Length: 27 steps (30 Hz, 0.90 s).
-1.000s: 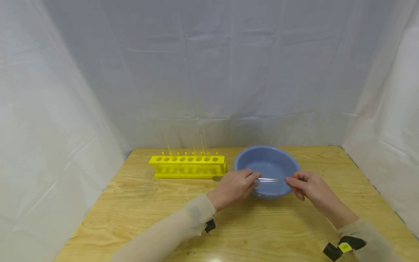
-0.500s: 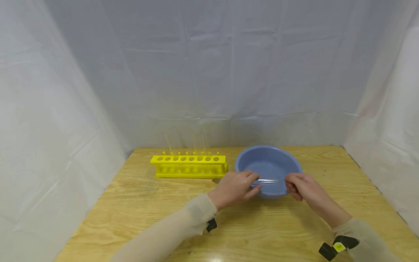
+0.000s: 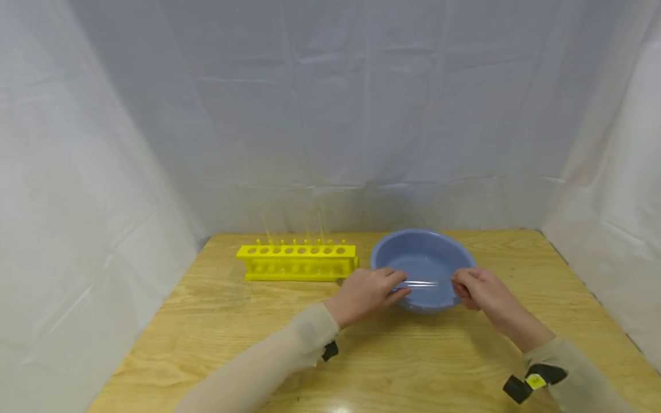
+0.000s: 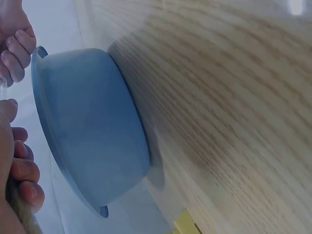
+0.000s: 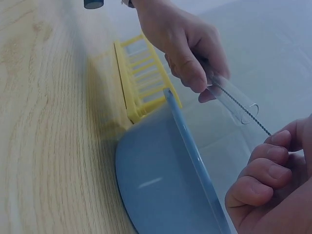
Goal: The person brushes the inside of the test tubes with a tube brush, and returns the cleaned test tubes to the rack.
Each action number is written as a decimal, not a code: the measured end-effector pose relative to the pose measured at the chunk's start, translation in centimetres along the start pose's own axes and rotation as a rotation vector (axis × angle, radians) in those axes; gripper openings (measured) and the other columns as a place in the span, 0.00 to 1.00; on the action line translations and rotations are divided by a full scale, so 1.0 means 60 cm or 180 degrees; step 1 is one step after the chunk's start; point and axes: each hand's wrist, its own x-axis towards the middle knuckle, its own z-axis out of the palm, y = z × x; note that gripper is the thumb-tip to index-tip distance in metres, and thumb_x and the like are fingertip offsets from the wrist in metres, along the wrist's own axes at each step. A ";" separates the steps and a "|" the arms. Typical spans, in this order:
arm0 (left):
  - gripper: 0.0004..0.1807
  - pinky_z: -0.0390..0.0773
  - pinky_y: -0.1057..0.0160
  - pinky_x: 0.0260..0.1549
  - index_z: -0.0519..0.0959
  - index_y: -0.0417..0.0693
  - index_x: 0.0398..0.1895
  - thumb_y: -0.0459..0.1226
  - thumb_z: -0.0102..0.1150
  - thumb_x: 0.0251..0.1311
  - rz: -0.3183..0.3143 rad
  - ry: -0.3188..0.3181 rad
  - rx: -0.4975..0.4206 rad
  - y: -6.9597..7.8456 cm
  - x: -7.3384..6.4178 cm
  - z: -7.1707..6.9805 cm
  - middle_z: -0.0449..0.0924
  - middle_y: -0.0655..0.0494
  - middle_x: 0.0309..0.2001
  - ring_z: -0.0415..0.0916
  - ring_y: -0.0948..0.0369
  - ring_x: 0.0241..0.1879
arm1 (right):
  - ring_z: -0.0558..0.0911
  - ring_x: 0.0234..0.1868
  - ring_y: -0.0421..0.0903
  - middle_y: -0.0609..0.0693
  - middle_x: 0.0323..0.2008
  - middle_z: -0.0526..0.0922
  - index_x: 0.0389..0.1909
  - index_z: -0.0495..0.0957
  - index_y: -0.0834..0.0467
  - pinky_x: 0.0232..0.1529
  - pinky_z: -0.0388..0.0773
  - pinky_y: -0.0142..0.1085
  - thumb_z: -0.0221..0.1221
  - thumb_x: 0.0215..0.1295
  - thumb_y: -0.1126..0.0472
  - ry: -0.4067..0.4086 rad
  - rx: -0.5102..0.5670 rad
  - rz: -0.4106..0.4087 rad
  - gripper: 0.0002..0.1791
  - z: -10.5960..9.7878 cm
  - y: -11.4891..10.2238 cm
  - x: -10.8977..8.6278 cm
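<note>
Over the near part of the blue basin (image 3: 424, 307), my left hand (image 3: 364, 292) grips a clear glass test tube (image 5: 234, 100) lying sideways. The tube's open mouth points toward my right hand (image 3: 477, 289). A twisted wire handle (image 5: 261, 126) runs out of that mouth, and my right thumb and fingers pinch its end. Brownish bristles of the test tube brush (image 4: 23, 212) show past my left palm in the left wrist view. My left fingers hide the middle of the tube.
A yellow test tube rack (image 3: 296, 251) stands left of the basin with several clear tubes upright in it. Both rest on a wooden table (image 3: 403, 361). White sheeting (image 3: 330, 115) hangs behind and at the sides. A black wrist camera (image 3: 516, 389) sits on the right sleeve.
My right hand has moved slightly, its fingers curling further around the wire's end. My left hand keeps its hold on the test tube, shifting only a little.
</note>
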 end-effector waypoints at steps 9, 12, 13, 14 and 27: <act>0.14 0.74 0.69 0.17 0.78 0.55 0.44 0.53 0.52 0.73 -0.0010 0.0009 -0.0122 -0.004 -0.001 0.005 0.80 0.64 0.30 0.73 0.68 0.19 | 0.54 0.15 0.39 0.44 0.14 0.56 0.19 0.56 0.65 0.17 0.57 0.35 0.44 0.80 0.58 0.0094 -0.0009 0.0022 0.26 -0.009 0.003 -0.002; 0.13 0.74 0.69 0.18 0.77 0.55 0.44 0.52 0.52 0.74 -0.0095 -0.0053 -0.0240 -0.013 -0.008 0.004 0.80 0.63 0.29 0.75 0.67 0.20 | 0.57 0.16 0.38 0.43 0.14 0.58 0.18 0.59 0.61 0.18 0.58 0.34 0.44 0.79 0.58 0.0175 0.0011 0.0076 0.24 -0.024 0.007 -0.005; 0.12 0.74 0.69 0.19 0.77 0.55 0.43 0.52 0.53 0.73 -0.0174 -0.0079 -0.0281 -0.017 -0.014 0.003 0.81 0.63 0.29 0.75 0.67 0.21 | 0.58 0.16 0.38 0.43 0.14 0.58 0.18 0.59 0.60 0.18 0.58 0.34 0.44 0.79 0.58 0.0234 0.0014 0.0083 0.24 -0.032 0.009 -0.007; 0.12 0.73 0.69 0.18 0.77 0.55 0.42 0.51 0.54 0.72 -0.0236 -0.0094 -0.0308 -0.022 -0.022 0.003 0.81 0.64 0.29 0.75 0.67 0.21 | 0.57 0.15 0.39 0.43 0.14 0.58 0.18 0.58 0.59 0.18 0.58 0.35 0.43 0.79 0.57 0.0276 -0.0001 0.0087 0.25 -0.042 0.011 -0.011; 0.11 0.70 0.73 0.17 0.78 0.54 0.43 0.50 0.57 0.71 -0.0385 -0.0248 -0.0382 -0.043 -0.049 -0.005 0.84 0.61 0.32 0.76 0.68 0.21 | 0.53 0.15 0.51 0.50 0.14 0.52 0.20 0.54 0.62 0.20 0.59 0.43 0.42 0.82 0.48 0.0377 -0.0308 -0.0102 0.30 -0.106 0.014 -0.036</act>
